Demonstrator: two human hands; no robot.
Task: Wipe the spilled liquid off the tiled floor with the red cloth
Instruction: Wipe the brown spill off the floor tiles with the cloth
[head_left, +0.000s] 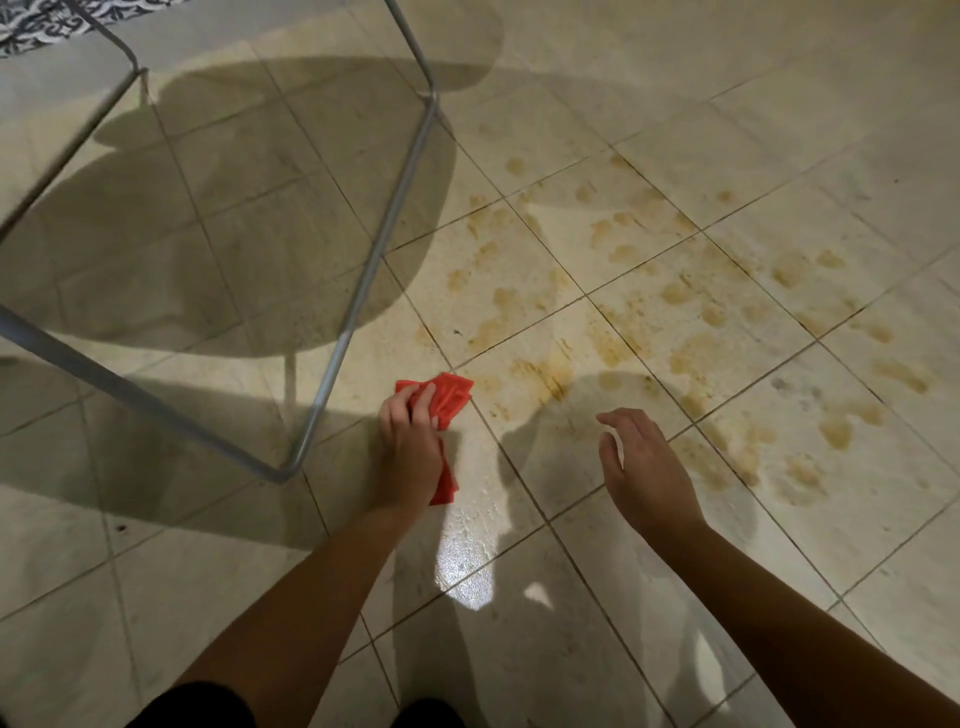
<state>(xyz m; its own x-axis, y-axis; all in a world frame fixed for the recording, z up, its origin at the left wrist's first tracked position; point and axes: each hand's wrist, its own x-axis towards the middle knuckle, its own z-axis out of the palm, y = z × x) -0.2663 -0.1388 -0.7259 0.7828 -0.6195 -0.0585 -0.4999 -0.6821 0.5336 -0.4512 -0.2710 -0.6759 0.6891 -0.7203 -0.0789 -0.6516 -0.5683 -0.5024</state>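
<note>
Left hand (410, 447): your fingers grip the red cloth (447, 402) on the tiled floor (675, 545).
Right hand (644, 467): fingers open, empty.
Spilled liquid (691, 312): brown patches beyond the cloth.

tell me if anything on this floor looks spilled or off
Yes. Yellow-brown blotches are smeared across several tiles right of the metal frame. The left hand holds the red cloth at their near edge; the right hand hovers empty.
</note>
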